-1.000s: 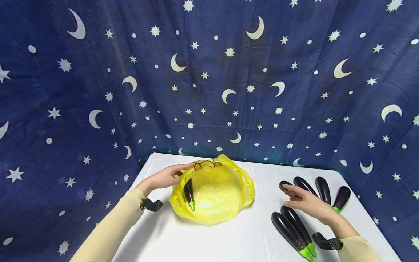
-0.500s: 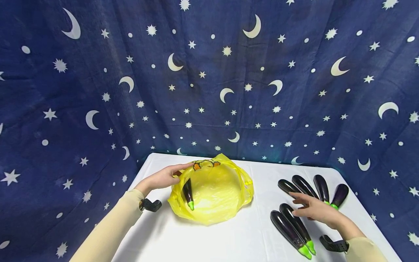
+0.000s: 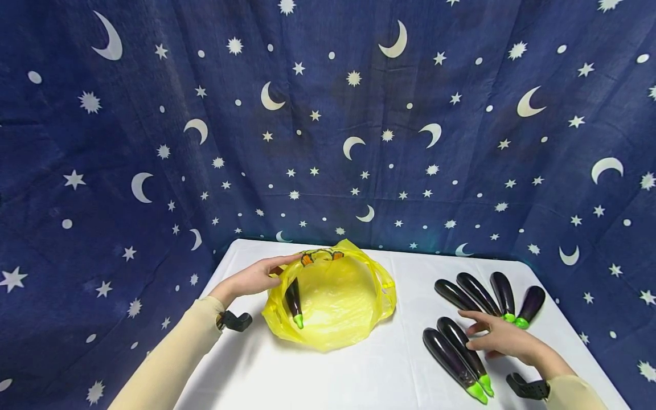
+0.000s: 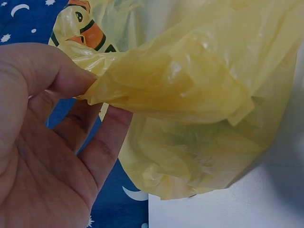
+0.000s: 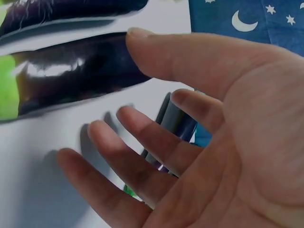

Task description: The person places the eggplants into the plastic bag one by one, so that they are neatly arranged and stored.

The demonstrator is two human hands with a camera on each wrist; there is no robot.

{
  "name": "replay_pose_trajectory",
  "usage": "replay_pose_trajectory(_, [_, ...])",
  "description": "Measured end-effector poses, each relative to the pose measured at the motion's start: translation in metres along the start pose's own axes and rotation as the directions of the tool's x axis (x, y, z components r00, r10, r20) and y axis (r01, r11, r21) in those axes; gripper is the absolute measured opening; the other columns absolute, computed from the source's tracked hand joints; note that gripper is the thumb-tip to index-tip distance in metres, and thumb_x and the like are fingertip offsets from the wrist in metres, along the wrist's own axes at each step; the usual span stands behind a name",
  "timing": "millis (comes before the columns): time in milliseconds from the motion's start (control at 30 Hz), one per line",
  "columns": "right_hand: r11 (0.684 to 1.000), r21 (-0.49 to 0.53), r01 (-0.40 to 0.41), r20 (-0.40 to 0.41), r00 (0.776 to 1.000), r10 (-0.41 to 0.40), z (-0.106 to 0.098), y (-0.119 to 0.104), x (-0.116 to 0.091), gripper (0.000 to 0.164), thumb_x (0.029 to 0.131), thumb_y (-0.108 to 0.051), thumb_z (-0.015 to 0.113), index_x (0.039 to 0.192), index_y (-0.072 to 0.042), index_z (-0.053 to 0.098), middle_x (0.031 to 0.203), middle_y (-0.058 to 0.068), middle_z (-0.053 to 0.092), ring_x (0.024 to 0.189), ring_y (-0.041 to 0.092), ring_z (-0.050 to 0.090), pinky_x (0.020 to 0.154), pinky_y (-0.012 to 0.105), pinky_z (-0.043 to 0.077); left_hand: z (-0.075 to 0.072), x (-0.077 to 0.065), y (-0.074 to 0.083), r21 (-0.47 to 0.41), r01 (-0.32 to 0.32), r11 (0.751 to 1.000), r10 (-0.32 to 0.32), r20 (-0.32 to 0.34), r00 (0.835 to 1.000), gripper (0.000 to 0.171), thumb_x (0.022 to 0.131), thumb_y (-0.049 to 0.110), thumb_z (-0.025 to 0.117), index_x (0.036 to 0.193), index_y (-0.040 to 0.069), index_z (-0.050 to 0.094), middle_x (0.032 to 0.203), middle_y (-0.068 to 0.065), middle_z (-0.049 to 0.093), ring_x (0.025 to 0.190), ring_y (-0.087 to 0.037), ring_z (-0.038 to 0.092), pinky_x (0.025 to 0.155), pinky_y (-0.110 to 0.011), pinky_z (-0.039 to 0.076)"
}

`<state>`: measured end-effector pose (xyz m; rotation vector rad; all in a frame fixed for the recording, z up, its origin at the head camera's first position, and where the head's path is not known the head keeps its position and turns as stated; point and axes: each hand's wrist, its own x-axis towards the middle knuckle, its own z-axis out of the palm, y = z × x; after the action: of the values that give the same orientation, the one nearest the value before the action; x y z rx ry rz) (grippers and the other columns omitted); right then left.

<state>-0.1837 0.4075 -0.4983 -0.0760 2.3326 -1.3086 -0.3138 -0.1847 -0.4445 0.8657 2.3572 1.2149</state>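
My left hand [image 3: 253, 278] pinches the left edge of a yellow plastic bag [image 3: 338, 307] between thumb and fingers. The bag's mouth gapes toward me, and one eggplant [image 3: 294, 299] with a green stem end lies inside at the left. At the right, my right hand [image 3: 507, 339] hovers with spread, relaxed fingers beside the nearer pair of eggplants. Its thumb overlaps the right eggplant [image 3: 458, 341] of that pair; in the right wrist view the thumb tip is right at that eggplant [image 5: 80, 69]. The left eggplant [image 3: 448, 359] lies alongside.
Behind the right hand several more eggplants [image 3: 482, 291] fan out on the white-covered table [image 3: 359, 381], green ends toward me. A dark blue cloth [image 3: 328, 114] with moons and stars hangs behind and at both sides.
My right hand has moved from over the back eggplants nearer to me, down beside the front pair. The left hand keeps holding the bag's edge in place.
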Motion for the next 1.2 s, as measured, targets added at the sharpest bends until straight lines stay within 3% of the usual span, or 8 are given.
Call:
replay_pose_trajectory(533, [0.998,0.055,-0.040,0.059,0.998,0.037,0.000,0.010,-0.001,0.079,0.091,-0.013,0.074,0.154,0.006,0.031,0.111,0.015,0.055,0.094,0.027,0.061,0.072,0.050,0.057,-0.002,-0.002,0.001,-0.038,0.032,0.999,-0.032,0.007,0.999,0.078,0.091,-0.008,0.051,0.157,0.033,0.042,0.160,0.006,0.040,0.134,-0.023,0.048,0.107,-0.043,0.041])
replay_pose_trajectory(1200, [0.996,0.090,-0.022,0.084,0.996,0.014,0.002,0.023,-0.002,0.076,0.088,-0.005,0.072,0.154,0.004,0.034,0.115,0.017,0.049,0.093,0.027,0.057,0.070,0.049,0.058,-0.002,-0.002,0.000,-0.021,0.038,0.999,-0.037,0.009,0.999,0.078,0.092,-0.009,0.050,0.158,0.032,0.041,0.160,0.002,0.041,0.125,-0.022,0.053,0.100,-0.036,0.045])
